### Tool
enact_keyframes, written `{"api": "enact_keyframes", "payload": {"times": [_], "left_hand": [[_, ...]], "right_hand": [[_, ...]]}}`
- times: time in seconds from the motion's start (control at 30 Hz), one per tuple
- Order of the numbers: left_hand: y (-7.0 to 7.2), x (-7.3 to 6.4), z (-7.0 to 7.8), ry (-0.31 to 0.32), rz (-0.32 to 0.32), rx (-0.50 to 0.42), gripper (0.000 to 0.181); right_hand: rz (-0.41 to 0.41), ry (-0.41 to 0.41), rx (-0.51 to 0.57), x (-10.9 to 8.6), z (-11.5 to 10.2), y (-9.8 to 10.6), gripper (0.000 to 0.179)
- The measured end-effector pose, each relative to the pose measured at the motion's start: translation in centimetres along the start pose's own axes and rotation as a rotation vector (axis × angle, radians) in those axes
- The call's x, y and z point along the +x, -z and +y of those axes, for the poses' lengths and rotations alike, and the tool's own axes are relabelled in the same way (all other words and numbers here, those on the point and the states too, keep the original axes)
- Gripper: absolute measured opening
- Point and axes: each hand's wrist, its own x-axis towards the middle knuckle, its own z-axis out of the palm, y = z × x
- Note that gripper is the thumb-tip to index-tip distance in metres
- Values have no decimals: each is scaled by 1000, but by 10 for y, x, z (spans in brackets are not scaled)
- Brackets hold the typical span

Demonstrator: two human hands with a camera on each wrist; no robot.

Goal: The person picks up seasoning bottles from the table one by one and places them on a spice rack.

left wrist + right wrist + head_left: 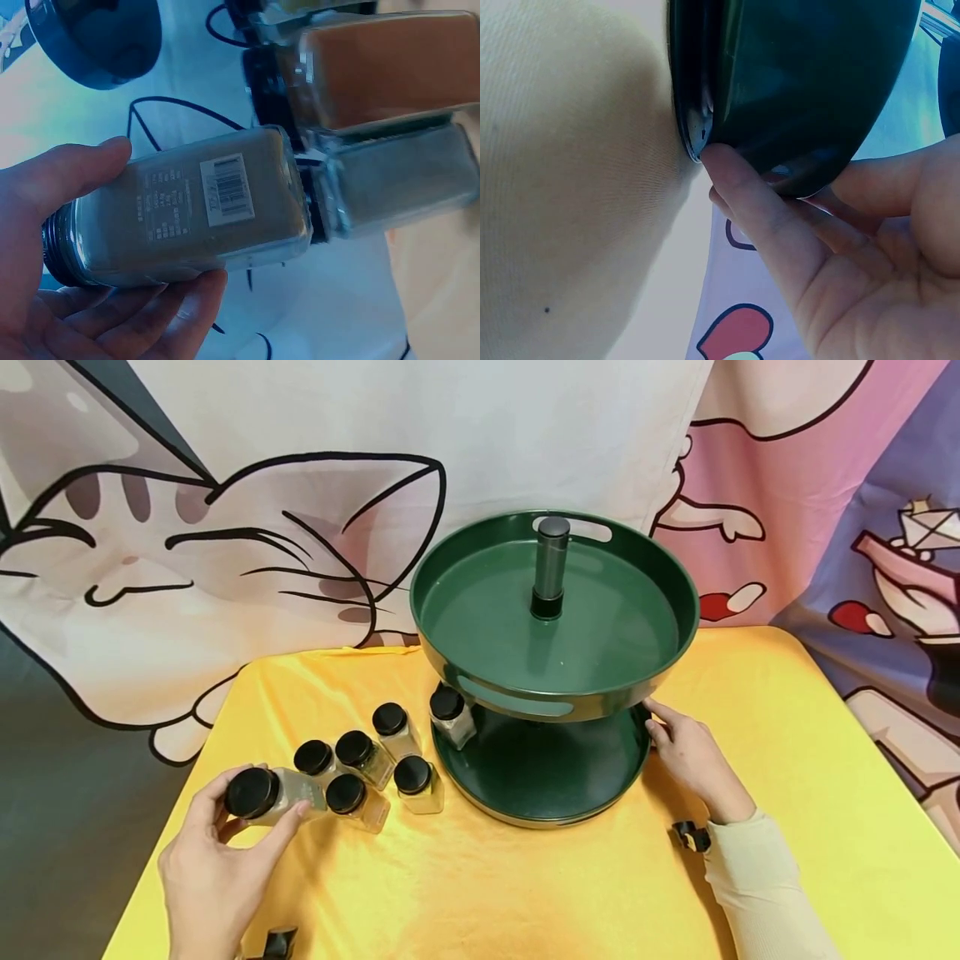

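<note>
My left hand grips a square glass spice jar with a black lid, held tilted at the table's left. In the left wrist view this jar shows pale grey-brown contents and a barcode label, thumb on one side and fingers underneath. A two-tier green round tray stand stands at centre right. Thumb and fingers of my right hand pinch the lower tray at its right edge; the right wrist view shows the hand there. One spice jar stands inside the lower tray's left side.
Several more black-lidded jars stand close together left of the stand, among them an orange-brown one and a yellowish one. A yellow cloth covers the table. A printed curtain hangs behind.
</note>
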Motion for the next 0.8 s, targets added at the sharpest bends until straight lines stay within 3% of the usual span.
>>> {"api": "enact_keyframes", "payload": {"times": [0.27, 0.43, 0.6, 0.8], "left_hand": [[3, 3, 14, -98, 7, -72, 65], [3, 6, 21, -126, 11, -86, 67], [-1, 9, 31, -163, -11, -120, 71], [-11, 12, 42, -263, -50, -198, 75]], "right_hand": [[1, -6, 2, 0, -1, -1, 45], [1, -5, -5, 1, -1, -1, 45], [1, -2, -9, 1, 1, -1, 45], [4, 0, -11, 2, 1, -1, 45]]}}
